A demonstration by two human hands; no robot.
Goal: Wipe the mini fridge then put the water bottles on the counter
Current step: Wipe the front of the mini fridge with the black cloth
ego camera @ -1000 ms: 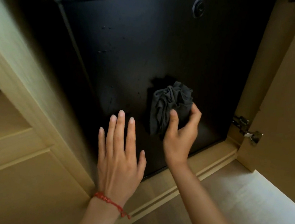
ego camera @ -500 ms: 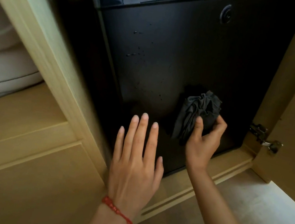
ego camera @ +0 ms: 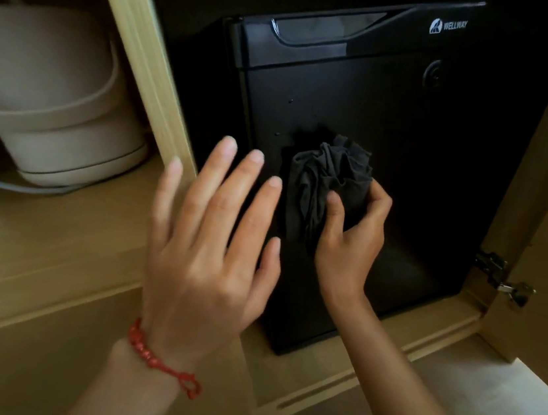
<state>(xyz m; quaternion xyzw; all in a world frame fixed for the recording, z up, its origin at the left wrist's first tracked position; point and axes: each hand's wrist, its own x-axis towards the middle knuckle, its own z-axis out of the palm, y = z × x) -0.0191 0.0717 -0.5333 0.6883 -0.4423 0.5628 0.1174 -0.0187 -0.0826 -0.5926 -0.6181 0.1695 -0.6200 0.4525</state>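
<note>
One right hand (ego camera: 351,237) grips cloth (ego camera: 324,182) against fridge (ego camera: 413,128)

Dim inside the cabinet, the black mini fridge (ego camera: 393,153) swallowing detail in shadow. Brighter light falls at the lower right on the pale floor (ego camera: 500,407). The left hand (ego camera: 206,257) smears with motion blur; wide-angle bending warps the edges.

"WELLWAY" brand w/ logo, top right of mini fridge (ego camera: 413,128) door
</note>
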